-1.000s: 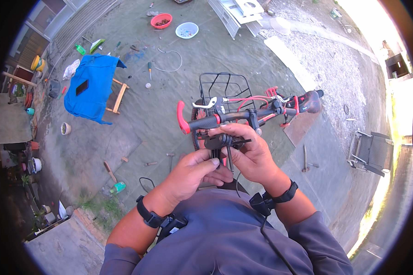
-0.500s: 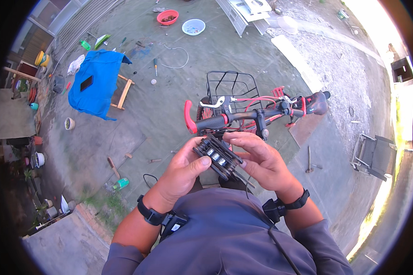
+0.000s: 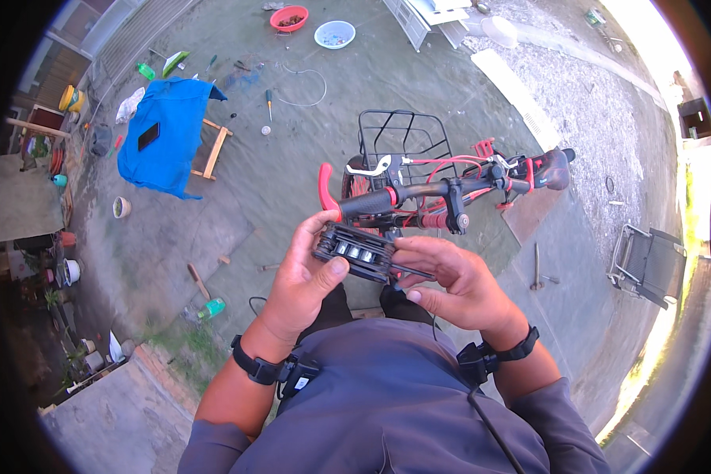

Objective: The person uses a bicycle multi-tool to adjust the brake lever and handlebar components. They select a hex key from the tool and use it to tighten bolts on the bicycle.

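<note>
A black folding multi-tool with silver bits in its middle is held in front of my waist. My left hand grips its left end, thumb along the near side and fingers behind. At the other end my right hand has its bent fingers against the tool, with the thumb below. A thin dark key sticks out between them toward my right palm. Just beyond both hands stands a black and red bicycle, its handlebar grip and red bar end close to my left fingers.
A stool draped in blue cloth bears a phone at left. A green-headed mallet and a hammer lie on the ground. Farther off are a screwdriver, a red basin, a pale basin and a folding chair.
The multi-tool has turned nearly level and shifted a little left with my left hand. My right fingers have moved from its upper side to its right end.
</note>
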The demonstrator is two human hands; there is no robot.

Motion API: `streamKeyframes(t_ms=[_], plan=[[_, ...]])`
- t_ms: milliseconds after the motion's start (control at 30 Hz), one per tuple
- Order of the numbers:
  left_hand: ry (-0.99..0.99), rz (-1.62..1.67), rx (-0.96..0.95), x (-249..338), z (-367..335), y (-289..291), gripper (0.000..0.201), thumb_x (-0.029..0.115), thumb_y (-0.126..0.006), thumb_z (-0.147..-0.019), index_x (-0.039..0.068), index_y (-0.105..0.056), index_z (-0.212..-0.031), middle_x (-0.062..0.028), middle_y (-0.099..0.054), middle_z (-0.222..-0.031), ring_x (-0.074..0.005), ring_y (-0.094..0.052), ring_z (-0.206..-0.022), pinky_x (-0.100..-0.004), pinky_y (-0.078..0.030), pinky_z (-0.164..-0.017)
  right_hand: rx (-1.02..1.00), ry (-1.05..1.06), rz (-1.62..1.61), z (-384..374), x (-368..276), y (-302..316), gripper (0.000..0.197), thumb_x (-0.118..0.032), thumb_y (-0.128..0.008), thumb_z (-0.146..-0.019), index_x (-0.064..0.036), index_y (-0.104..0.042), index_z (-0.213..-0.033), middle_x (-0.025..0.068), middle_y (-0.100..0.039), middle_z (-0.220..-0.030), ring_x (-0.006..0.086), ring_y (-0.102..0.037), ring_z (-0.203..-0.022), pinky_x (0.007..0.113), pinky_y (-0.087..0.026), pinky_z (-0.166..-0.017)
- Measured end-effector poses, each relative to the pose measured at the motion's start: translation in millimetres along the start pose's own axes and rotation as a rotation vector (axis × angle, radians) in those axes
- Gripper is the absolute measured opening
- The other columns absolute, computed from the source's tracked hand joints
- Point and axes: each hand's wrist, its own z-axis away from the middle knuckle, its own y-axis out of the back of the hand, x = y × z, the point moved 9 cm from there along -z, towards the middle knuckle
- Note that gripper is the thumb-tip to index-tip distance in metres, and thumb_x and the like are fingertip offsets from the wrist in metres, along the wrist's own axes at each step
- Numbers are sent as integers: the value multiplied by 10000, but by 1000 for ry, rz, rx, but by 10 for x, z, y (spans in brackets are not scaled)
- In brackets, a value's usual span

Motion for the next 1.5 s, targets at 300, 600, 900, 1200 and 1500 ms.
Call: streamKeyframes(t_ms=[300, 600, 900, 1200, 1500], plan=[[187, 351, 94, -513, 170, 411, 556, 240, -720, -943, 97, -440, -1402, -24, -573, -1186, -166, -571, -1096, -332, -467, -980, 66, -78, -105, -142, 385, -141, 402, 68, -600, -958, 23, -540, -1353, 118, -628, -1290, 208, -631, -1190, 342, -528, -1009], [200, 627, 205, -1055, 426, 955, 492, 392, -649, -973, 115, -481, -1344, -204, -629, -1268, -340, -646, -1154, -411, -590, -871, -30, -197, 192, -396, 627, -474, 379, 43, -667, -905, 34, -589, -1275, 145, -707, -1102, 243, -698, -1044, 340, -564, -905], [109, 724, 395, -1378, 1, 1607, 350, 306, -538, -1048, 72, -521, -1308, -182, -670, -1153, -265, -697, -1022, -352, -618, -813, 149, 273, 1226, -853, -91, -245, 535, -68, -862, -672, -7, -642, -1156, 163, -684, -1056, 338, -669, -932, 398, -537, -810], [64, 867, 320, -1488, -305, 1464, 367, 262, -561, -1037, 58, -497, -1336, -134, -651, -1196, -249, -681, -1080, -380, -602, -851, 58, 15, 1154, -1267, 438, -273, 298, -262, -643, -853, 14, -643, -967, 181, -662, -976, 373, -616, -885, 425, -477, -799], [58, 976, 207, -1541, -494, 1347, 424, 257, -590, -1019, 55, -460, -1369, -152, -638, -1211, -292, -669, -1118, -412, -587, -893, 119, 10, 1169, -1358, 456, -234, 281, -233, -492, -918, -69, -616, -727, 76, -650, -753, 277, -612, -683, 369, -475, -682]])
